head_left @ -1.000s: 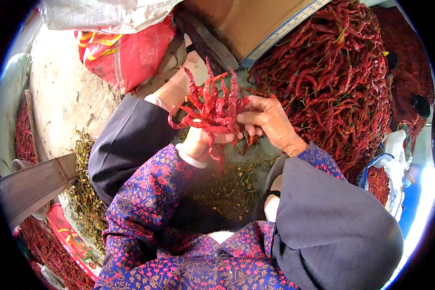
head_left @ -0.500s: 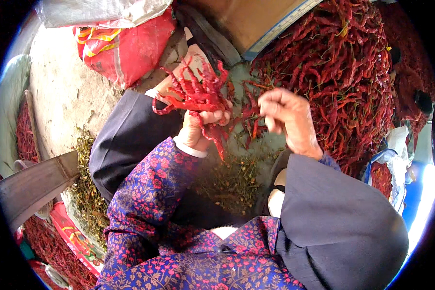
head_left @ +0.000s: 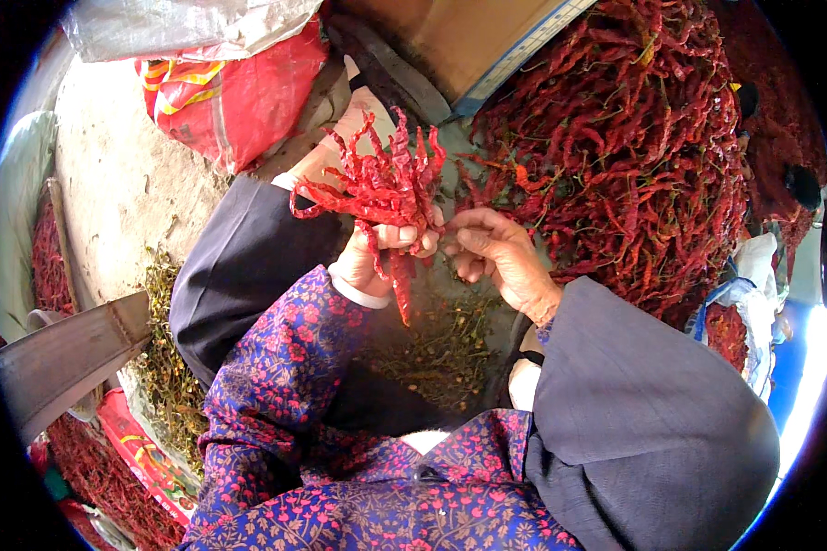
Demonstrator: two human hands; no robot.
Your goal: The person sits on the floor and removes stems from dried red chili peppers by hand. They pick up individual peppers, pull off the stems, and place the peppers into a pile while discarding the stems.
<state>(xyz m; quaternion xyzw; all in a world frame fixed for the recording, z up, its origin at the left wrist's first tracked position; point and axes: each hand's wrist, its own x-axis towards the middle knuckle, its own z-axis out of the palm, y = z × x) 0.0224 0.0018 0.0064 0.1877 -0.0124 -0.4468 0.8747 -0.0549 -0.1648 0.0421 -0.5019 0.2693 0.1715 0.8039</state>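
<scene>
On my remote feed I find the bare right hand (head_left: pixel 507 259), half a second ago blurred and well apart, returned just beside the bunch of long, wrinkled red chillies (head_left: pixel 384 179); contact I cannot confirm. I note the bunch has shifted leftward since one second ago. Its lowest tip, earlier slanting rightward, now hangs nearly straight down.

My left grip (head_left: pixel 366 259) is closed round a bunch of wrinkled red chillies (head_left: pixel 381 195), many tips fanning away from me. Just right of the bunch, my right grip (head_left: pixel 505 257) is half curled; whether it touches, I can't tell. Farther right of the bunch spreads a big chilli heap (head_left: pixel 625 156); ahead-left of it sits a red sack (head_left: pixel 239 110); nearer me than the bunch lie dry stalk scraps (head_left: pixel 446 354).
</scene>
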